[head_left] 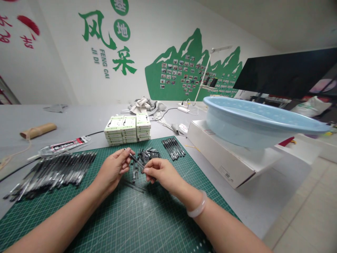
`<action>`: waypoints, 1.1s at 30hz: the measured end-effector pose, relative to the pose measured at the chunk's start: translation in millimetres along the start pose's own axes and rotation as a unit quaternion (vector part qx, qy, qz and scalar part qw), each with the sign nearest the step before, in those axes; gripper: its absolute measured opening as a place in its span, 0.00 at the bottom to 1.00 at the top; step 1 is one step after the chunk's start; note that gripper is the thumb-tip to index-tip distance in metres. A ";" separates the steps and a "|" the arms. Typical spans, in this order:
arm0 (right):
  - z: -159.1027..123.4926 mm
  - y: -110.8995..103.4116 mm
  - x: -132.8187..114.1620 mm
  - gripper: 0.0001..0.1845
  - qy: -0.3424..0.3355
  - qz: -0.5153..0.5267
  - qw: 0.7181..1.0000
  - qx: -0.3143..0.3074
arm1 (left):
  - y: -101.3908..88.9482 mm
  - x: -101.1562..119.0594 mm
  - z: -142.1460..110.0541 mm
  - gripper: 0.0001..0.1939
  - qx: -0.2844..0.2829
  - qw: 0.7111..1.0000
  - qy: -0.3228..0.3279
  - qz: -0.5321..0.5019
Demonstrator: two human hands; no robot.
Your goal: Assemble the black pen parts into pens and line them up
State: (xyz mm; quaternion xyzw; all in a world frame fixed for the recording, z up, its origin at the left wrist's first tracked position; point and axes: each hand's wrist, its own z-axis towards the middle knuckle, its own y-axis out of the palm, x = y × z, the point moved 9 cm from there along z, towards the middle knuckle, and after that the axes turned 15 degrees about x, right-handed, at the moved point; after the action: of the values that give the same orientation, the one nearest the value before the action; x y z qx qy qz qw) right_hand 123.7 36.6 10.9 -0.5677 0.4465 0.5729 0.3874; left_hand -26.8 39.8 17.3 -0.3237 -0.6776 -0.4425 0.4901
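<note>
A dark pen [137, 161] spans the gap between my two hands above the green cutting mat [168, 225]. My left hand [117, 165] pinches its upper end, and my right hand [162, 172] grips the lower end. Just behind them lies a pile of black pen caps [149, 153], with a few clear pieces [135, 173] nearer my fingers. Thin refills [134, 186] rest on the mat below my left hand. A long row of pens [55, 174] covers the mat's left side. Toward the back right lies a smaller row of pens [173, 148].
Small white-and-green boxes [127, 128] are stacked behind the mat. A blue basin [252, 121] sits on a white carton [223, 154] at the right. A plastic packet [64, 145] and a brown roll [39, 130] lie at the left. Grey cloths [149, 105] and a power strip [183, 109] are farther back.
</note>
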 end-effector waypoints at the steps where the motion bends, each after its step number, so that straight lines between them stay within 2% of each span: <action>1: -0.6 0.9 0.9 0.13 0.000 0.004 1.000 0.000 | 0.5 -0.5 -0.4 0.18 -0.001 1.000 0.003 0.001; 5: -2.3 5.2 4.2 0.12 0.016 0.027 1.000 -0.006 | 3.5 -1.3 -3.5 0.19 -0.011 1.000 0.003 0.005; 7: 2.8 -0.5 4.1 0.10 0.011 0.017 1.000 0.001 | 5.6 -1.3 -4.9 0.21 -0.024 1.000 -0.007 0.004; 9: 14.6 -20.3 2.6 0.07 -0.011 -0.028 0.999 0.041 | 5.4 -0.3 -4.4 0.24 -0.033 0.999 -0.010 0.014; 11: 29.2 -58.9 -3.9 0.05 -0.058 -0.117 0.981 0.143 | 1.3 1.0 -0.9 0.26 -0.028 0.999 -0.002 0.037; 12: 33.9 -83.2 -11.2 0.04 -0.095 -0.188 0.953 0.217 | -1.7 1.2 1.7 0.25 -0.022 0.999 0.003 0.050; 14: 37.6 -122.2 -24.7 0.04 -0.148 -0.331 0.874 0.323 | -6.5 -0.1 6.5 0.24 -0.015 0.997 0.009 0.069; 16: 39.0 -148.8 -28.6 0.05 -0.148 -0.437 0.802 0.379 | -7.7 -2.8 9.3 0.22 -0.021 0.997 0.011 0.079; 18: 41.1 -161.8 -25.5 0.06 -0.130 -0.504 0.760 0.390 | -6.0 -5.8 9.5 0.21 -0.035 0.995 0.010 0.094; 21: 44.0 -164.4 -17.5 0.06 -0.115 -0.539 0.744 0.378 | -2.9 -8.7 7.1 0.19 -0.050 0.991 0.006 0.123; 33: 52.4 -154.7 -6.3 0.06 -0.121 -0.557 0.740 0.357 | -0.3 -6.5 5.5 0.19 -0.064 0.980 0.031 0.183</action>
State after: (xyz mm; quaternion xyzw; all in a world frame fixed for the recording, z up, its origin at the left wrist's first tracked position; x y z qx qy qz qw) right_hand 255.1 133.4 3.8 -0.4610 0.1716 0.1172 0.8627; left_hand -27.0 44.7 10.3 -0.4595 -0.5615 -0.3974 0.5618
